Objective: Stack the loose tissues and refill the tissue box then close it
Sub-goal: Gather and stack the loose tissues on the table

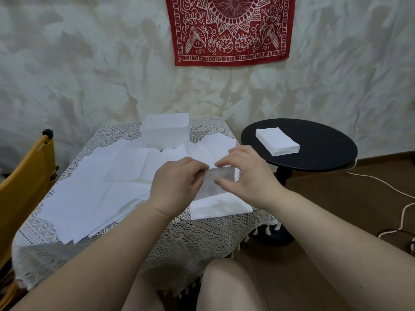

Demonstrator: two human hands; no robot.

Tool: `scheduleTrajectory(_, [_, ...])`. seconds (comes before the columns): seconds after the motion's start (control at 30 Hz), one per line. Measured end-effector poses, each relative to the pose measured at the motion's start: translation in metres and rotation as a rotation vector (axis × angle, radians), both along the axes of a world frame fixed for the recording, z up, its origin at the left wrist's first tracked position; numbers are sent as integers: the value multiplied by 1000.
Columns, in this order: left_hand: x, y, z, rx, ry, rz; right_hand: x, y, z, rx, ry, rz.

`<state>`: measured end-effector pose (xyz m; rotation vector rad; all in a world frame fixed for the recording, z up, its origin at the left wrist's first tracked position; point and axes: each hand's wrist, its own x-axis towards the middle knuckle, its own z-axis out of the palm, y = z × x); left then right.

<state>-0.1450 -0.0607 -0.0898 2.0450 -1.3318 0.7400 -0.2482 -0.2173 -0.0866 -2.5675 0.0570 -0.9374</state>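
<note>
Several loose white tissues [89,187] lie spread over the lace-covered table [202,239]. A white translucent tissue box [166,131] stands open at the table's far edge. My left hand [177,182] and my right hand [244,173] hold one tissue [215,182] between them, each pinching its upper edge with thumb and fingers. This tissue is lifted above a folded tissue [220,207] that lies flat near the table's right front. A neat stack of tissues [277,141] rests on the black round side table [325,149] to the right.
A yellow folding chair [24,182] stands at the left of the table. White cords [402,203] run over the wooden floor on the right. A red patterned cloth [231,28] hangs on the wall behind. My knees [224,288] are below the table's front edge.
</note>
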Motion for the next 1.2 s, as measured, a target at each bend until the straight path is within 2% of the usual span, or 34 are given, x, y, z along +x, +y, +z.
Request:
scheduleTrajectory(0.27, [14, 16, -4, -5, 115, 107, -1, -18, -2, -29, -71, -59])
scheduleTrajectory(0.33, [20, 19, -8, 14, 116, 130, 0, -23, -4, -24, -39, -79])
scheduleTrajectory(0.47, [26, 12, -4, 25, 231, 159, 5, -28, 1, -36, 19, -126])
scheduleTrajectory(0.67, [22, 5, 26, -202, 220, 104, -1, -38, 23, -130, -322, -170])
scheduleTrajectory(0.73, [15, 12, 3, -116, 245, 84, -12, -40, -3, -138, -276, -146])
scheduleTrajectory(0.83, [3, 23, -52, 91, 314, 86, -28, -35, -60, -108, -57, -115])
scheduleTrajectory(0.9, [-4, 28, -76, 151, 343, 76, -35, -32, -82, -89, 32, -97])
scheduleTrajectory(1.2, [-7, 33, -89, 118, 359, 36, -42, -28, -87, -99, 42, -101])
